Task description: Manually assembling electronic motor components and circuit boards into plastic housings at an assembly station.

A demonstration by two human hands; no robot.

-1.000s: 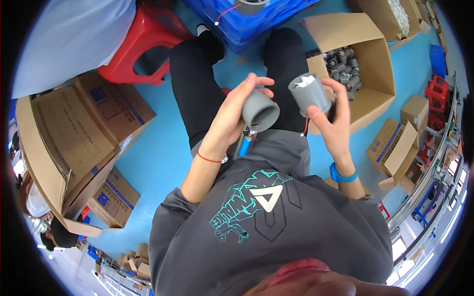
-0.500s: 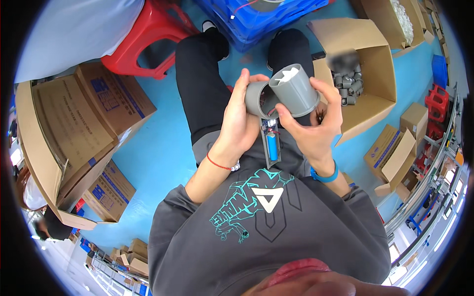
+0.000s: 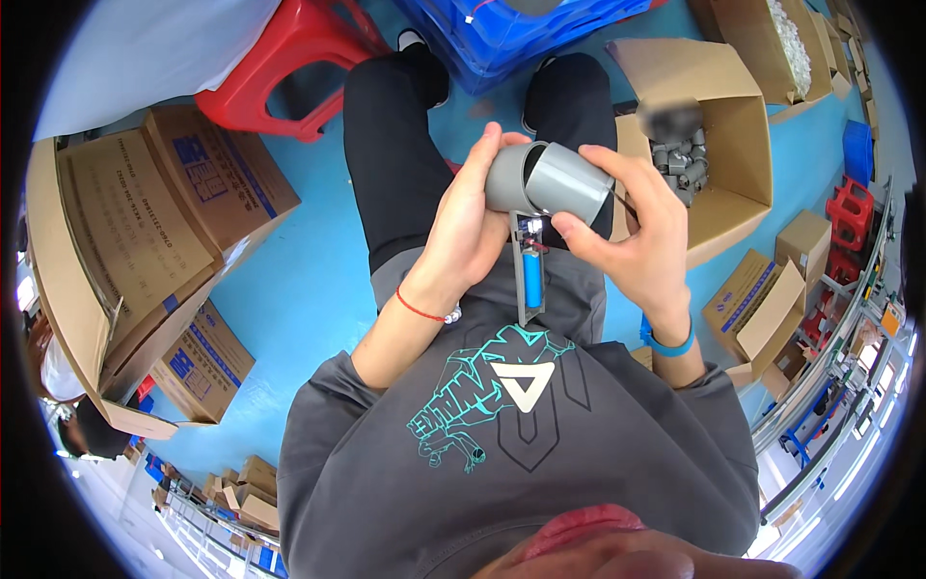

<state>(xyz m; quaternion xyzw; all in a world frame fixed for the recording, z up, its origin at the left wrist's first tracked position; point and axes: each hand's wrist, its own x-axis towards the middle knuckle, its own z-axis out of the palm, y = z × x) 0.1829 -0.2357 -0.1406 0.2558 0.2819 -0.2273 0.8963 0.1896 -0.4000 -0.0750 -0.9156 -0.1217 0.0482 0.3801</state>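
Note:
My left hand (image 3: 468, 212) is wrapped round a grey round housing (image 3: 505, 183), its fingers behind it and its thumb along the side. From the housing an open handle (image 3: 522, 280) points down toward my shirt, with a blue cylindrical battery (image 3: 532, 278) and small wired parts inside. A grey cylinder (image 3: 569, 183) is gripped by my right hand (image 3: 641, 217), thumb below and fingers over its right end. The cylinder lies tilted, its left end against or partly in the housing's mouth; I cannot tell which. Its inside is hidden.
An open carton (image 3: 719, 159) of grey parts stands to the right of my knee. Blue crates (image 3: 502, 48) are ahead, with a red stool (image 3: 289, 72) at the far left. Large cartons (image 3: 135, 222) flank my left side; another open carton (image 3: 757, 309) sits at right.
The grey cylinder has tipped from upright toward lying sideways, its white-filled open end turning out of sight against the housing. My right hand has swung a little to the right.

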